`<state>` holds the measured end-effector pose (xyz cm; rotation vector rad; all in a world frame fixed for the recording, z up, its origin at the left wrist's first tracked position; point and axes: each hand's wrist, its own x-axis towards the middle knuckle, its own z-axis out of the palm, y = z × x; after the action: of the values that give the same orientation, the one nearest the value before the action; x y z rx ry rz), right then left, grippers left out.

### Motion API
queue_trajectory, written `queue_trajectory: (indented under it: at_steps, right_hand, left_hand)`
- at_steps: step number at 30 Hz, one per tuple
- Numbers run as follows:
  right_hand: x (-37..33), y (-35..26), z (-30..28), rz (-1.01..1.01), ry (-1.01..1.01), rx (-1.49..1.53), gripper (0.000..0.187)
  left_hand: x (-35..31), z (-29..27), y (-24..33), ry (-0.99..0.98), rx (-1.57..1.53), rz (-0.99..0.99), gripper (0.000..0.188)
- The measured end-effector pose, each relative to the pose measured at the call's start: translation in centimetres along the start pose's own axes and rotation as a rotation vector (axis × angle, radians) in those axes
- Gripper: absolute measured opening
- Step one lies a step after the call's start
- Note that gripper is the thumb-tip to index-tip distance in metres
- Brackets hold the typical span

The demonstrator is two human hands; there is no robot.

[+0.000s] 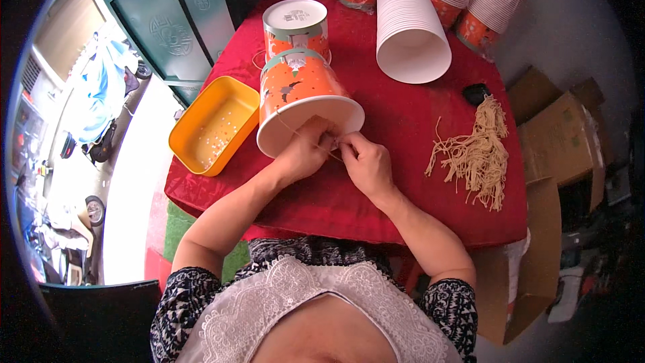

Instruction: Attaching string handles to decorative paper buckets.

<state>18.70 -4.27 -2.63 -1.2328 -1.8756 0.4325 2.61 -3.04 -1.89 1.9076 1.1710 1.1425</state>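
An orange printed paper bucket [295,84] lies tilted on the table, its white open mouth facing me. My left hand [306,153] reaches into the mouth by the lower rim, its fingers bent and partly hidden. Against that same rim, my right hand [366,163] pinches a thin beige cord [287,126], which loops across the bucket's mouth. Both sets of fingertips nearly meet there. Behind this bucket stands another orange bucket [295,15], bottom up, with cord showing at its side. A yellow tray [196,117] holding small white pieces [218,140] is left of the hands.
Beige cords [478,151] lie bundled on the red tablecloth [403,208] at right, beside a small black object [476,93]. Nested white buckets [411,30] lie farther back, near wrapped stacks [500,0]. Cardboard boxes [561,138] stand right of the table; a green door [164,20] is at left.
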Motion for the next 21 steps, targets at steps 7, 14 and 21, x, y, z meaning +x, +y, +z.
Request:
queue_trajectory:
  at_steps: [7, 14, 21]
  right_hand:
    - [-0.1, 0.0, 0.1, 0.018, 0.008, 0.009, 0.006]
    - [-0.1, -0.1, 0.3, 0.021, -0.012, -0.048, 0.010]
    - [-0.2, -0.5, -0.1, 0.001, -0.012, -0.079, 0.010]
  left_hand:
    - [-0.1, -0.4, -0.3, -0.052, 0.186, 0.005, 0.013]
    - [-0.2, -0.1, -0.5, 0.049, 0.210, 0.124, 0.006]
    - [-0.1, -0.5, -0.5, -0.155, 0.150, -0.019, 0.015]
